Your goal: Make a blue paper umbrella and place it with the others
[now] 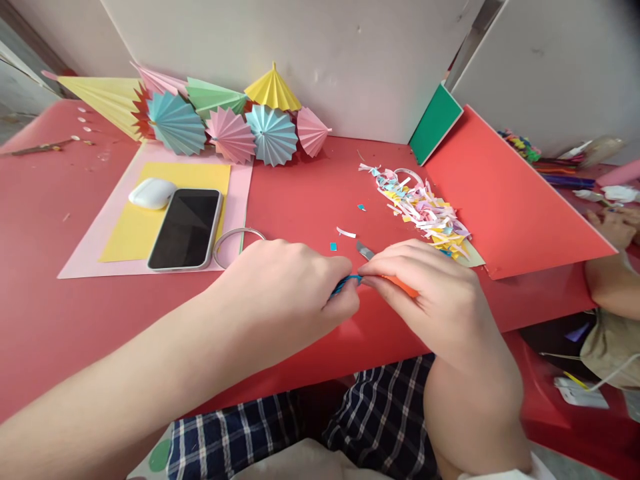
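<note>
My left hand (295, 283) is closed round a small blue piece of pleated paper (343, 285), most of it hidden in the fingers. The fingertips of my right hand (435, 287) pinch the narrow blue tip that sticks out. Beneath the right hand is a craft knife with an orange handle (403, 287). Its metal blade (365, 250) points up and left; whether the hand touches the knife I cannot tell. Just beyond the hands lie a small blue paper square (333, 247) and a white paper strip (346, 233).
Several pleated paper umbrellas (273, 135) line the back wall. A phone (186, 229), a white earbud case (151, 193) and a roll of clear tape (227, 243) are at left. Paper scraps (425, 210) lie beside a leaning red board (515, 200). Another person's arm (613, 280) shows at right.
</note>
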A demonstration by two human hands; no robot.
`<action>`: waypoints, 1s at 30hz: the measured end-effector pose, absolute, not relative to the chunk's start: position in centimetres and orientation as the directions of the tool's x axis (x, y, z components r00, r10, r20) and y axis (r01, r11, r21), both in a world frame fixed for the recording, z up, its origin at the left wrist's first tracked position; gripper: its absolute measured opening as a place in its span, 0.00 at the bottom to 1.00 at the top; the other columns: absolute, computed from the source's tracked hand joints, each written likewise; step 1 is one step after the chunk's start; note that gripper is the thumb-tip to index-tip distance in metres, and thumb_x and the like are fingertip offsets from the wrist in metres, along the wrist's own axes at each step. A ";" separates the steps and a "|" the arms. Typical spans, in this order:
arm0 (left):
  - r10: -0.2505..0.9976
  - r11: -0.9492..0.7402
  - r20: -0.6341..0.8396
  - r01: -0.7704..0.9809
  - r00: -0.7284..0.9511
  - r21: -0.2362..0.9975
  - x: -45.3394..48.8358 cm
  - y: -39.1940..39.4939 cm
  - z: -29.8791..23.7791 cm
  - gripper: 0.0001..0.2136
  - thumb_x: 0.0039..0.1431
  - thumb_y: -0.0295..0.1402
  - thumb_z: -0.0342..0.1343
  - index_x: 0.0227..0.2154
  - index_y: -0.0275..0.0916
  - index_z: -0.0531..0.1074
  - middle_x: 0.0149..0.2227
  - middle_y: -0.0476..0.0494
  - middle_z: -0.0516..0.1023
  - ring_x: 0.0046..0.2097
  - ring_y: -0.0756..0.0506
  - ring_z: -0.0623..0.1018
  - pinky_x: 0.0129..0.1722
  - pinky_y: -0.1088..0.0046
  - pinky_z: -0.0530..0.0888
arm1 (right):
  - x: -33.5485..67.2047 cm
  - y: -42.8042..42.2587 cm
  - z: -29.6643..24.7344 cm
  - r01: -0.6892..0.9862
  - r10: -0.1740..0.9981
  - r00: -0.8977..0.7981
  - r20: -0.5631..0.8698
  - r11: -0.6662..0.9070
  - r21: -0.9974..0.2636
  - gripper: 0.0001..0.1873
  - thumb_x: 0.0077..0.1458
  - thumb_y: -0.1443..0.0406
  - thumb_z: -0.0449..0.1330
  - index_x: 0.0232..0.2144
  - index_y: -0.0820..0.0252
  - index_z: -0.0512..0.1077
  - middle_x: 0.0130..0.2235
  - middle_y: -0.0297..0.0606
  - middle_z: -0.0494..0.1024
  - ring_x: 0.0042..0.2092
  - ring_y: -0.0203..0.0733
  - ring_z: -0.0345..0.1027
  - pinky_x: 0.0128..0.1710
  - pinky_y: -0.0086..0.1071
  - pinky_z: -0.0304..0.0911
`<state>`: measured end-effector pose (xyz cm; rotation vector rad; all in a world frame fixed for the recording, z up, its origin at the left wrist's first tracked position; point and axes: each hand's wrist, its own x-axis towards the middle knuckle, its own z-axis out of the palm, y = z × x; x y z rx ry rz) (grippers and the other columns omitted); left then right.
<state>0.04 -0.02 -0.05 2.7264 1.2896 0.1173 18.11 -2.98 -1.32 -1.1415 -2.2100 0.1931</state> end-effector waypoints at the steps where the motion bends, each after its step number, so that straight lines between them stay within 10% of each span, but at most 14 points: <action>1: 0.773 -0.630 0.019 0.764 0.634 0.139 0.0 -0.1 -0.1 0.14 0.56 0.38 0.39 0.18 0.41 0.60 0.13 0.51 0.52 0.17 0.50 0.53 0.22 0.72 0.46 | 18.1 -3.0 -1.3 0.686 0.780 -0.418 0.466 0.607 -0.401 0.06 0.54 0.72 0.56 0.33 0.59 0.71 0.32 0.35 0.76 0.37 0.37 0.67 0.38 0.32 0.64; 30: 0.746 -0.639 -0.059 0.738 0.663 0.219 -0.2 0.5 0.3 0.14 0.56 0.38 0.44 0.19 0.41 0.67 0.14 0.50 0.62 0.19 0.49 0.63 0.21 0.73 0.52 | 18.0 -2.8 -1.7 0.707 0.723 -0.530 0.442 0.665 -0.240 0.08 0.55 0.73 0.52 0.33 0.61 0.70 0.34 0.40 0.76 0.38 0.42 0.68 0.38 0.37 0.63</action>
